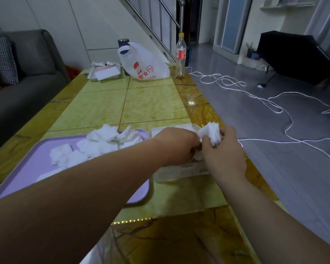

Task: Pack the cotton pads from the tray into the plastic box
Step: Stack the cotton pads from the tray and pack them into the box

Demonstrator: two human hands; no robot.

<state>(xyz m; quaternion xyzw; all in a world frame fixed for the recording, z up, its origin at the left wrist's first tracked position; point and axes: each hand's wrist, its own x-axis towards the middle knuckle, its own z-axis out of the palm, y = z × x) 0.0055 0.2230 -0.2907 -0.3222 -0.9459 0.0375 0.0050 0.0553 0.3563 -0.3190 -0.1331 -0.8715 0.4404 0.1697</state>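
A purple tray (27, 168) lies at the near left of the table with several white square cotton pads (101, 141) loose on it. Just to its right stands the clear plastic box (181, 171), mostly hidden behind my hands. My right hand (222, 155) grips a thick stack of cotton pads (211, 133) above the box. My left hand (176, 144) reaches across from the tray side, its fingers curled against the bottom of the same stack; its fingertips are hidden.
At the table's far end stand a white plastic bag (143, 63), a white box with papers (105, 72), a dark cup (123, 42) and a plastic bottle (181, 56). White cable (271, 100) runs over the floor to the right. A grey sofa (25, 86) flanks the left.
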